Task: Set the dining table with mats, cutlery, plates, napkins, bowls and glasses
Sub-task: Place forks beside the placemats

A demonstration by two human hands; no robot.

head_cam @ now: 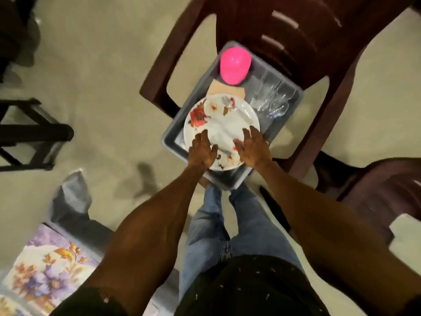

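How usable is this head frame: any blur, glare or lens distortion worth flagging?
Head view: motion blur smears the floor and the floral mat at lower left; the plate, left hand and right hand are soft but readable; the glasses blur together; the wide-angle lens bends the chair; lighting is dim and warm.

A dark brown plastic chair (284,42) is seen on the pale floor (102,76), a second chair (376,190) just beside it at right.
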